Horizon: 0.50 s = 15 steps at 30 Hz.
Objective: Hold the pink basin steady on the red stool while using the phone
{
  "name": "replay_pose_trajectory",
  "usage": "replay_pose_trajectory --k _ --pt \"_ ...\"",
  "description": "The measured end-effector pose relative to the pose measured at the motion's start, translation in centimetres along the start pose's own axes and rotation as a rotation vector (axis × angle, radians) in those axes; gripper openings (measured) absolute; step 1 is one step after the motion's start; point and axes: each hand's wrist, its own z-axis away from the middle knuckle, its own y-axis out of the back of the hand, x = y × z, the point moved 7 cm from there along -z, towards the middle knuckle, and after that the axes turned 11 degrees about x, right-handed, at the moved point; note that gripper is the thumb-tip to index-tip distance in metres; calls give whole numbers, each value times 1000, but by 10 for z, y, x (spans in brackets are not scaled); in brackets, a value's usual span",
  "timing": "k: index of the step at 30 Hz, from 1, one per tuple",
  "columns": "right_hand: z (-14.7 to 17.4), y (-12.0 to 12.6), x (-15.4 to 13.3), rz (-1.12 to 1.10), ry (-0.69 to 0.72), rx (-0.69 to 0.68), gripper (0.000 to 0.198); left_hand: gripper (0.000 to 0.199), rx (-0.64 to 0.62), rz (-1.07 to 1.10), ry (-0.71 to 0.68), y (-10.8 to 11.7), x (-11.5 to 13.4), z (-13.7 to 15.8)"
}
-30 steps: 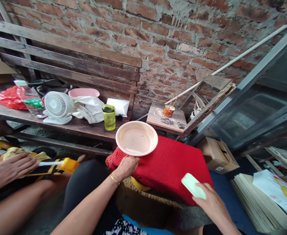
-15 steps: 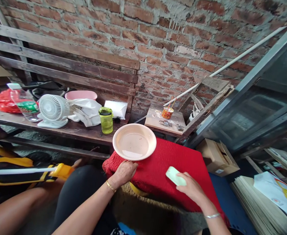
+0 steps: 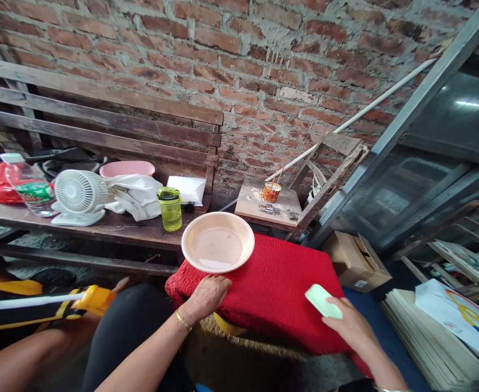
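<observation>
My right hand (image 3: 351,322) holds a pale green, rounded rectangular block (image 3: 323,301) by its near end, over the right part of the red cloth (image 3: 284,277); its exact kind does not show. My left hand (image 3: 210,296) is at the cloth's near edge, just below the basin. Its fingers are curled together and their tips are partly hidden, so I cannot make out what is in them. On the cloth's far left corner stands the cream basin (image 3: 218,268), with shallow clear water and a few dark specks in it.
Along the wooden bench (image 3: 100,231) stand a green bottle (image 3: 169,212), a white fan (image 3: 79,193), a white cloth (image 3: 139,196), a pink basin (image 3: 127,169) and a water bottle (image 3: 32,190). A small table (image 3: 249,204) bears a red cup (image 3: 271,191) and padlocks (image 3: 268,209). Right: a cardboard box (image 3: 351,264). Another person's leg (image 3: 30,345) is left.
My right hand has moved right with the pale green block, away from the basin. My left hand stays at the cloth's edge. The view has shifted slightly.
</observation>
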Motion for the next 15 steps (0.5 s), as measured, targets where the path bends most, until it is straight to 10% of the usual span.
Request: replay_pose_trajectory --k 5,8,11,15 --pt "-22 -53 -165 -87 281 -135 52 35 19 -39 -121 -4 14 3" --pt "-30 -68 -210 -89 396 -163 44 33 49 -74 -165 -10 16 4" --pt "-42 -68 -189 -102 359 -181 50 28 30 -82 -190 -17 15 4" --pt "-52 -49 -67 -132 120 -149 58 25 -1 -72 -153 -21 10 4"
